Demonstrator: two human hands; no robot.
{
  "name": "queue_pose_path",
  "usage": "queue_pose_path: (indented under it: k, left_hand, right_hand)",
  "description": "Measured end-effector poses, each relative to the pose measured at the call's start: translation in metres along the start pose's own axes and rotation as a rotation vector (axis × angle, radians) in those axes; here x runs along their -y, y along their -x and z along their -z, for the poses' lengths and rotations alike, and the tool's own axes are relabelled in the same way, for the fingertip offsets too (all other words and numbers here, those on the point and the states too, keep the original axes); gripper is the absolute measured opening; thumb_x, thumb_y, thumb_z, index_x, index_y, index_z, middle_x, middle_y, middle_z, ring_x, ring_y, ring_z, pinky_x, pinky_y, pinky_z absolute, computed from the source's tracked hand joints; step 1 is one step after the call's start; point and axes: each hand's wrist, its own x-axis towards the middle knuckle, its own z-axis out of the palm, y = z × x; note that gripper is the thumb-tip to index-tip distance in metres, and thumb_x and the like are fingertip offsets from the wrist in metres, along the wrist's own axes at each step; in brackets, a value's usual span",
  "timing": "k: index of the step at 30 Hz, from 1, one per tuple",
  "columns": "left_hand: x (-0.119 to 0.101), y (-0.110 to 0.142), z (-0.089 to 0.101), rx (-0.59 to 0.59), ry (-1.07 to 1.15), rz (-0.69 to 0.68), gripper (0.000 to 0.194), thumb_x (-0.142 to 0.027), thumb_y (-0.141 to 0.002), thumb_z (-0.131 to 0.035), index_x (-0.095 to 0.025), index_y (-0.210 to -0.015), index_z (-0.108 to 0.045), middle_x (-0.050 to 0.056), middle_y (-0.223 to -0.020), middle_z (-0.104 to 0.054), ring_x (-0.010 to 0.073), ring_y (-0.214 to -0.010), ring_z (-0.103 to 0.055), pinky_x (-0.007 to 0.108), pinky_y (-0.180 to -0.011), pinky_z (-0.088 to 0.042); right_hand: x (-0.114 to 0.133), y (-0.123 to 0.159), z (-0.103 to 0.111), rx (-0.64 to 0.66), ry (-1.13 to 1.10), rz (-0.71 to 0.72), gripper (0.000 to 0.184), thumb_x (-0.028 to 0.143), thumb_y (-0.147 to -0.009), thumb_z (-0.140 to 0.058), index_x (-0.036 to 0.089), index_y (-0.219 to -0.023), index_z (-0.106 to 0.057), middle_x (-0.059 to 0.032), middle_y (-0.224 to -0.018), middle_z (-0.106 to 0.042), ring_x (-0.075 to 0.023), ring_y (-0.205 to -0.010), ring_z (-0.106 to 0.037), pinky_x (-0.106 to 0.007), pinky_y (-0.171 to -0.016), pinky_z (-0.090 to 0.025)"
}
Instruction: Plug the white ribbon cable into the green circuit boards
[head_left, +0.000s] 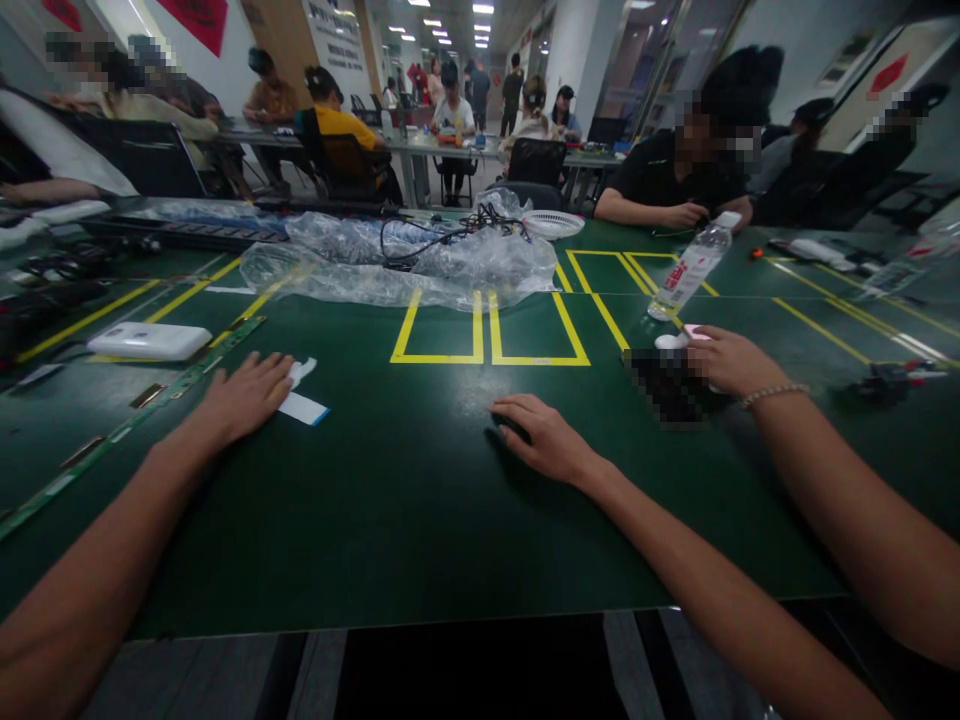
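My left hand (251,395) lies palm down on the green table, its fingers stretched out flat. By its fingertips is a white flat ribbon cable (304,408) with a blue end; part of it is hidden by the hand. A long, narrow green circuit board strip (169,395) runs along the left of that hand. My right hand (541,438) rests on its side near the table's middle. Its fingers are loosely bent, with the thumb apart from them, and nothing shows in it.
Yellow tape outlines (540,360) mark the green table (420,520). A clear plastic bag (420,260) with black cables lies behind. On the left sits a white box-shaped device (150,341). Another person's hand (739,362), with a bracelet, is at a blurred-out object; a bottle (691,268) stands beyond.
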Motion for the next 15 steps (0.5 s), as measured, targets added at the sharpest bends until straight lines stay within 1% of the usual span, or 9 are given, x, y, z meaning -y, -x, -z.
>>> queue_pose_path:
  k: [2, 3, 4, 7, 9, 10, 12, 13, 15]
  left_hand:
    - [-0.027, -0.010, -0.010, 0.061, -0.011, -0.048, 0.060, -0.038, -0.104, -0.023, -0.006, -0.153, -0.038, 0.019, -0.159, -0.034, 0.0375, -0.147, -0.030, 0.063, -0.115, -0.030]
    - [-0.050, -0.013, -0.016, 0.078, -0.006, -0.133, 0.058, -0.039, -0.104, -0.026, -0.013, -0.155, -0.037, 0.012, -0.161, -0.034, 0.0306, -0.149, -0.029, 0.056, -0.120, -0.026]
    - [-0.077, -0.014, -0.022, 0.083, -0.016, -0.261, 0.057, -0.039, -0.105, -0.026, -0.014, -0.156, -0.035, 0.011, -0.161, -0.032, 0.0286, -0.150, -0.027, 0.055, -0.121, -0.024]
    - [-0.165, -0.005, -0.035, 0.039, -0.002, -0.597, 0.052, -0.036, -0.107, -0.029, -0.020, -0.155, -0.037, 0.008, -0.161, -0.033, 0.0278, -0.151, -0.024, 0.056, -0.120, -0.024]
    - [-0.207, 0.005, -0.037, -0.017, 0.024, -0.732, 0.049, -0.034, -0.106, -0.034, -0.018, -0.152, -0.042, 0.010, -0.158, -0.038, 0.0275, -0.150, -0.029, 0.053, -0.121, -0.026]
    - [-0.220, 0.009, -0.037, -0.046, 0.038, -0.763, 0.048, -0.034, -0.106, -0.037, -0.017, -0.150, -0.045, 0.011, -0.156, -0.042, 0.0273, -0.148, -0.034, 0.051, -0.120, -0.029]
    - [-0.227, 0.012, -0.036, -0.098, 0.069, -0.755, 0.045, -0.036, -0.106, -0.039, -0.016, -0.144, -0.051, 0.013, -0.150, -0.050, 0.0264, -0.141, -0.045, 0.048, -0.117, -0.036]
    - [-0.223, 0.010, -0.035, -0.122, 0.084, -0.724, 0.044, -0.037, -0.106, -0.039, -0.016, -0.141, -0.054, 0.012, -0.146, -0.055, 0.0256, -0.136, -0.051, 0.046, -0.114, -0.039]
    - [-0.202, 0.000, -0.031, -0.173, 0.101, -0.610, 0.044, -0.039, -0.107, -0.035, -0.015, -0.134, -0.061, 0.012, -0.140, -0.061, 0.0248, -0.130, -0.056, 0.045, -0.111, -0.043]
  right_hand:
    - [0.000, -0.001, -0.001, -0.008, -0.002, -0.008, 0.035, 0.024, -0.100, -0.049, 0.016, -0.132, -0.060, -0.0145, -0.133, -0.062, -0.0260, -0.126, -0.054, -0.050, -0.107, -0.046]
    - [0.000, -0.001, -0.001, -0.009, -0.001, -0.013, 0.036, 0.024, -0.100, -0.049, 0.016, -0.133, -0.060, -0.0149, -0.133, -0.062, -0.0264, -0.127, -0.054, -0.051, -0.108, -0.046]
    - [0.000, -0.001, -0.002, -0.011, 0.002, -0.020, 0.037, 0.025, -0.099, -0.049, 0.016, -0.134, -0.059, -0.0152, -0.134, -0.062, -0.0269, -0.128, -0.054, -0.052, -0.108, -0.046]
    - [0.001, 0.001, -0.004, 0.038, 0.028, -0.037, 0.038, 0.028, -0.100, -0.050, 0.023, -0.136, -0.059, -0.0102, -0.143, -0.057, -0.0263, -0.133, -0.050, -0.051, -0.112, -0.042]
    - [0.003, 0.002, -0.006, 0.083, 0.049, -0.047, 0.035, 0.032, -0.102, -0.047, 0.027, -0.133, -0.061, -0.0052, -0.145, -0.055, -0.0246, -0.131, -0.052, -0.048, -0.111, -0.043]
    - [0.005, 0.003, -0.008, 0.098, 0.056, -0.049, 0.033, 0.034, -0.103, -0.047, 0.027, -0.132, -0.062, -0.0051, -0.143, -0.056, -0.0244, -0.126, -0.055, -0.048, -0.107, -0.046]
    - [0.007, 0.004, -0.010, 0.117, 0.066, -0.046, 0.033, 0.037, -0.102, -0.054, 0.022, -0.130, -0.060, -0.0085, -0.137, -0.057, -0.0246, -0.116, -0.060, -0.048, -0.098, -0.052]
    - [0.007, 0.004, -0.011, 0.131, 0.071, -0.041, 0.034, 0.038, -0.101, -0.056, 0.020, -0.130, -0.060, -0.0091, -0.135, -0.058, -0.0254, -0.115, -0.060, -0.049, -0.097, -0.052]
    - [0.007, 0.005, -0.011, 0.160, 0.080, -0.029, 0.034, 0.037, -0.101, -0.054, 0.023, -0.132, -0.059, -0.0073, -0.140, -0.057, -0.0283, -0.122, -0.057, -0.052, -0.102, -0.049]
